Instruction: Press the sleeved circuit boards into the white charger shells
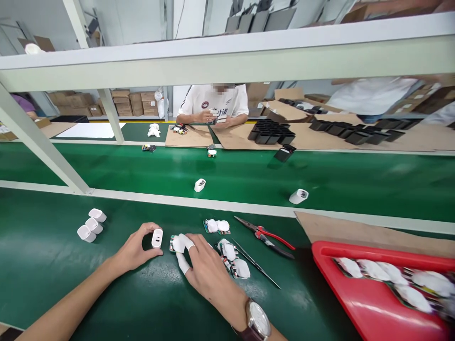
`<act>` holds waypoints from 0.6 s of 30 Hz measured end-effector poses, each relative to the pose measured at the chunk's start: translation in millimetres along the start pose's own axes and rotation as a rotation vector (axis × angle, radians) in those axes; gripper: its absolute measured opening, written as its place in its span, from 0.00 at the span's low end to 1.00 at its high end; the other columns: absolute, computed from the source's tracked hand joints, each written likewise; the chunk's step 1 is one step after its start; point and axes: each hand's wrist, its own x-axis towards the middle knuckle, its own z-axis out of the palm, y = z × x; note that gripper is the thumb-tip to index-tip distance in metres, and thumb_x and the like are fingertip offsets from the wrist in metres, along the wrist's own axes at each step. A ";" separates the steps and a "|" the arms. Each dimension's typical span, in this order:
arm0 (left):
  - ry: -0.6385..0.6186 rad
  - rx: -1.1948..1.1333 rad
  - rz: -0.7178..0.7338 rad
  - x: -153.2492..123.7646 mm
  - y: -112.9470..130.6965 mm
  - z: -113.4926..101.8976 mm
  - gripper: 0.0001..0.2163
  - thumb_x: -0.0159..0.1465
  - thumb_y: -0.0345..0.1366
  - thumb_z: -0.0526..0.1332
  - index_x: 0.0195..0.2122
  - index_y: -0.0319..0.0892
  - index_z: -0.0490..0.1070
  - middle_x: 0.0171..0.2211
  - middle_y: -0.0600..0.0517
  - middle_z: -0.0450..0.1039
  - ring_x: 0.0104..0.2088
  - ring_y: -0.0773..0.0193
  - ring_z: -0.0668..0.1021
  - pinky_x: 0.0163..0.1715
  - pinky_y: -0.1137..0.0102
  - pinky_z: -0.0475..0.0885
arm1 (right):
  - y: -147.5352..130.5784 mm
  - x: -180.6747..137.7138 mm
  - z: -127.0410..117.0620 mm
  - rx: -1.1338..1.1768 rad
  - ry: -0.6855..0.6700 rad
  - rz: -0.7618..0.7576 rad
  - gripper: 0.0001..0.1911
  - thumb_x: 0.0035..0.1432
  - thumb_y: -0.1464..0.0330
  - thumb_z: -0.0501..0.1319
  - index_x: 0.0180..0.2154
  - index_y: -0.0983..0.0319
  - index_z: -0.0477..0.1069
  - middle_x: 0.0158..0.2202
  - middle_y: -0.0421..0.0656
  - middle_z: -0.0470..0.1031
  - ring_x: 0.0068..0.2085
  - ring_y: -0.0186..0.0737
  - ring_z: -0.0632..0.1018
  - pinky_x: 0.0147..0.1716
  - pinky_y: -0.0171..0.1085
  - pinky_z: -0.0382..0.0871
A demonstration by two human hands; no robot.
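My left hand (137, 248) pinches a white charger housing (157, 238) between thumb and fingers, its end with two dark slots facing me. Just right of it, my right hand (204, 265) grips a small circuit board (174, 243) with a white pad on it; thumb and forefinger wear white finger cots. Housing and board are a short gap apart. Beyond my right hand lie two similar boards (216, 226), and several more boards (234, 258) sit beside it, partly hidden by the hand. Three white housings (91, 225) stand to the left.
Red-handled pliers (265, 235) and tweezers (256, 263) lie right of my hand. A red tray (341, 284) with several boards stands at right. Behind a white rail, a green belt (241, 175) carries housings. A person (213, 106) sits opposite, near black cases (272, 131).
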 end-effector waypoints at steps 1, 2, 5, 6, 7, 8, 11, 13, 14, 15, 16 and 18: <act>0.006 0.027 0.004 -3.8 -3.2 4.6 0.26 0.65 0.37 0.73 0.60 0.50 0.64 0.57 0.48 0.75 0.58 0.54 0.80 0.62 0.53 0.74 | -0.2 1.6 -4.0 0.047 0.047 -0.003 0.17 0.64 0.79 0.58 0.53 0.62 0.69 0.54 0.54 0.75 0.52 0.55 0.77 0.46 0.52 0.81; 0.011 0.053 0.010 -7.5 -5.2 8.2 0.26 0.65 0.36 0.72 0.61 0.52 0.64 0.58 0.49 0.75 0.59 0.54 0.79 0.63 0.53 0.74 | -0.9 3.0 -6.9 0.085 0.084 -0.017 0.18 0.67 0.78 0.57 0.56 0.61 0.67 0.55 0.54 0.75 0.53 0.54 0.77 0.47 0.52 0.81; 0.021 0.115 0.067 -16.2 -6.4 13.8 0.29 0.68 0.36 0.71 0.66 0.54 0.60 0.60 0.48 0.75 0.61 0.53 0.79 0.62 0.55 0.76 | -4.3 4.1 -8.2 0.121 0.112 -0.076 0.21 0.69 0.77 0.57 0.62 0.62 0.63 0.56 0.54 0.75 0.55 0.54 0.77 0.48 0.52 0.81; 0.028 0.131 0.098 -17.8 -6.1 14.5 0.29 0.69 0.36 0.70 0.67 0.54 0.59 0.61 0.48 0.75 0.62 0.52 0.79 0.62 0.55 0.76 | -5.2 3.6 -6.8 0.115 0.108 -0.093 0.22 0.69 0.77 0.57 0.62 0.64 0.63 0.55 0.55 0.75 0.55 0.55 0.77 0.48 0.52 0.81; 0.036 0.145 0.128 -18.8 -5.7 14.9 0.30 0.70 0.37 0.69 0.68 0.54 0.57 0.61 0.47 0.75 0.62 0.52 0.78 0.62 0.54 0.77 | -5.9 3.0 -5.2 0.105 0.108 -0.106 0.22 0.69 0.77 0.56 0.62 0.65 0.63 0.55 0.56 0.75 0.54 0.55 0.77 0.47 0.52 0.81; 0.042 0.158 0.156 -19.4 -5.5 15.2 0.30 0.71 0.37 0.68 0.69 0.54 0.57 0.61 0.47 0.75 0.62 0.52 0.79 0.61 0.54 0.77 | -6.4 2.3 -3.6 0.095 0.110 -0.121 0.21 0.69 0.77 0.56 0.62 0.66 0.63 0.55 0.56 0.75 0.54 0.56 0.77 0.47 0.52 0.81; 0.047 0.189 0.200 -19.3 -5.1 15.8 0.29 0.72 0.38 0.66 0.70 0.53 0.55 0.62 0.46 0.75 0.62 0.52 0.79 0.62 0.53 0.77 | -6.9 1.5 -0.7 0.054 0.148 -0.165 0.19 0.68 0.78 0.56 0.60 0.67 0.65 0.54 0.57 0.76 0.53 0.56 0.77 0.46 0.51 0.81; 0.040 0.200 0.219 -18.6 -4.4 16.2 0.28 0.73 0.39 0.66 0.70 0.53 0.55 0.61 0.46 0.75 0.62 0.52 0.79 0.61 0.52 0.77 | -7.0 1.7 -0.7 0.029 0.170 -0.188 0.19 0.68 0.78 0.57 0.59 0.67 0.66 0.53 0.57 0.76 0.52 0.56 0.77 0.46 0.51 0.81; 0.036 0.202 0.225 -18.3 -3.8 16.4 0.28 0.73 0.39 0.66 0.70 0.53 0.55 0.61 0.46 0.76 0.61 0.52 0.79 0.61 0.52 0.77 | -7.0 1.9 -1.0 0.017 0.170 -0.194 0.19 0.68 0.78 0.56 0.58 0.67 0.66 0.53 0.57 0.76 0.52 0.55 0.77 0.46 0.51 0.81; 0.033 0.202 0.229 -18.1 -3.2 16.5 0.27 0.73 0.39 0.65 0.70 0.53 0.56 0.60 0.46 0.76 0.61 0.52 0.79 0.60 0.52 0.78 | -7.1 2.0 -1.3 0.005 0.166 -0.198 0.18 0.67 0.79 0.56 0.57 0.66 0.67 0.53 0.56 0.76 0.52 0.55 0.77 0.46 0.51 0.81; 0.029 0.202 0.232 -18.1 -2.6 16.6 0.27 0.73 0.39 0.65 0.69 0.53 0.56 0.60 0.46 0.76 0.60 0.52 0.79 0.60 0.52 0.78 | -7.1 2.0 -1.4 -0.004 0.158 -0.203 0.18 0.66 0.79 0.55 0.56 0.65 0.68 0.53 0.56 0.76 0.52 0.55 0.77 0.47 0.51 0.80; 0.018 0.203 0.232 -18.2 -2.0 16.8 0.26 0.74 0.39 0.64 0.69 0.53 0.56 0.60 0.45 0.76 0.59 0.51 0.80 0.59 0.51 0.78 | -7.0 1.9 -1.3 -0.013 0.146 -0.211 0.17 0.65 0.80 0.55 0.53 0.63 0.69 0.53 0.55 0.76 0.52 0.55 0.76 0.47 0.52 0.80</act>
